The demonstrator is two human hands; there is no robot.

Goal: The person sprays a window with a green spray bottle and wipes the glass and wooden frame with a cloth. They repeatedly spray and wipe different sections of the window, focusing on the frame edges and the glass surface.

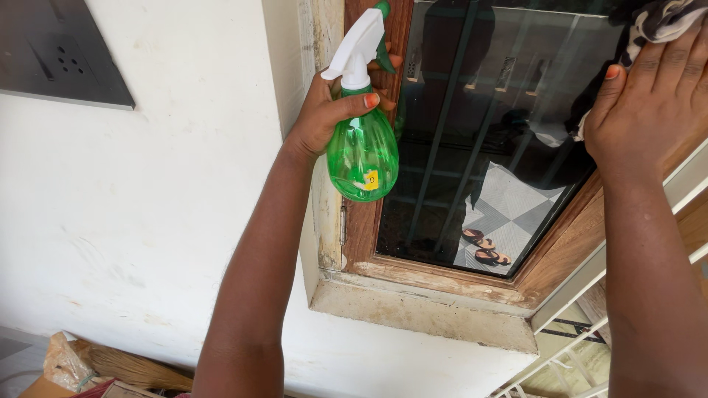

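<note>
While the left hand (324, 110) closes its grip on a green spray bottle (362, 147) aimed at the window pane (479, 147), the right hand (645, 103) presses a patterned cloth (664, 22) flat against the glass, ready for wiping.

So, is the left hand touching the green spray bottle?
Touching. The head view shows the left hand wrapped around the neck of the green spray bottle.

Open glass pane (487, 133) between the hands; wooden frame (442, 276) and sill (420, 313) bound it below.
</note>
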